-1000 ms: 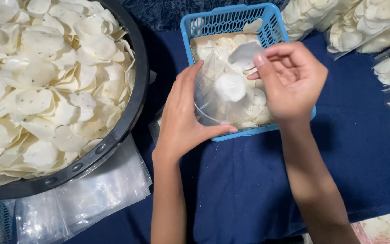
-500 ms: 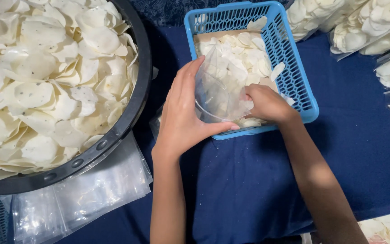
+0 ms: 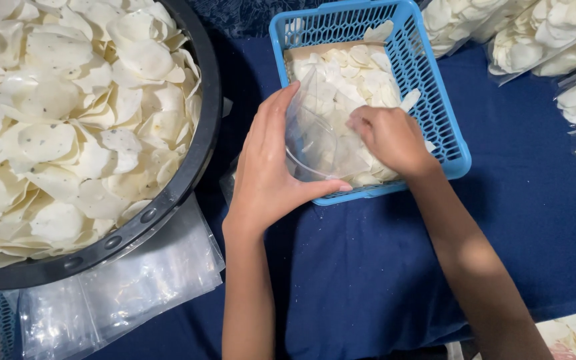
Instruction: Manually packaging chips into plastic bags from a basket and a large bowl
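Observation:
A blue plastic basket (image 3: pixel 449 127) holds a heap of thin white chips (image 3: pixel 351 73). My left hand (image 3: pixel 268 170) grips a clear plastic bag (image 3: pixel 311 143) by its open mouth, at the basket's near left corner. My right hand (image 3: pixel 389 139) reaches down into the chips just beside the bag's opening, fingers curled among them; what they hold is hidden.
A large black basin (image 3: pixel 198 163) full of white chips (image 3: pixel 68 120) fills the left. A stack of empty clear bags (image 3: pixel 121 287) lies under its near rim. Filled chip bags (image 3: pixel 555 47) line the far right. Dark blue cloth (image 3: pixel 368 267) covers the surface.
My right hand came down from above the basket, where it held a chip, into the chips beside the bag. The left hand kept its hold on the bag.

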